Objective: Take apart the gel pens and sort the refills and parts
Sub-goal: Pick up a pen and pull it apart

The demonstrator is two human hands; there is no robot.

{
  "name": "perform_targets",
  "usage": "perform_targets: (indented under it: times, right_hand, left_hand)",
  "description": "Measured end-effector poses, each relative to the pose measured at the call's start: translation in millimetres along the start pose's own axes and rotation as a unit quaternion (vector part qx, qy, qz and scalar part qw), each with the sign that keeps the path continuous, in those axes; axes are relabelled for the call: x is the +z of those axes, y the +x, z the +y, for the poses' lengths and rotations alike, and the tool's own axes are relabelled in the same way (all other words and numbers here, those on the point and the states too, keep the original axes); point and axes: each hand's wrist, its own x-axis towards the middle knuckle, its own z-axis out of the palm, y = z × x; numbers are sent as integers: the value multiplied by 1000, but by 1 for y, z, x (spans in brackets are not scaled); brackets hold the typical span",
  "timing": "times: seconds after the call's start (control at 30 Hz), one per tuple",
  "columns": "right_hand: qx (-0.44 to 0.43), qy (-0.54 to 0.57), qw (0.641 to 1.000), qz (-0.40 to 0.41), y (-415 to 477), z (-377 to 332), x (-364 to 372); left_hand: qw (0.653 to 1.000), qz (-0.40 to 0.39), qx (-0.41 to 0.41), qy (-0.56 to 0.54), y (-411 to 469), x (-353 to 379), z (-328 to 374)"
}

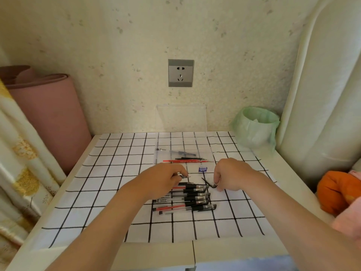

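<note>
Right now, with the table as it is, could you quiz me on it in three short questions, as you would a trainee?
1. True or false: the pile of gel pens lies nearer the person than the clear tray.
2. Which refills lie in the tray? A: red and black. B: green only. C: none.
3. Short answer: what are the left hand and right hand doing?

Key
1. True.
2. A: red refills beside black refills.
3. Each pinches a pen piece: the left a small part, the right a black part.
</note>
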Motion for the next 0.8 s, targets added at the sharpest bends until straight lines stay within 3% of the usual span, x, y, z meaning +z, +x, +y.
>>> perform_targets:
  times: [0.1, 0.2, 0.3, 0.43, 0.8]
  right_hand:
    - [-4, -4, 1000, 28, 1, -2, -3]
    - [-46, 116, 989, 80, 0, -10, -5]
    - [-90, 272, 949, 135, -1, -26, -7]
    - [-82, 424, 891, 142, -2, -42, -12]
    - [-102, 428, 892, 106, 1, -53, -12]
  left_hand:
    - [1000, 2, -1, -14, 1, -3, -1]
    - [1000, 10, -2, -21, 1, -5, -2]
    - [999, 22, -2, -35, 3, -8, -4]
    - [998, 38, 0, -43, 2, -12, -6]
    - [998, 56, -12, -35, 1, -15, -12]
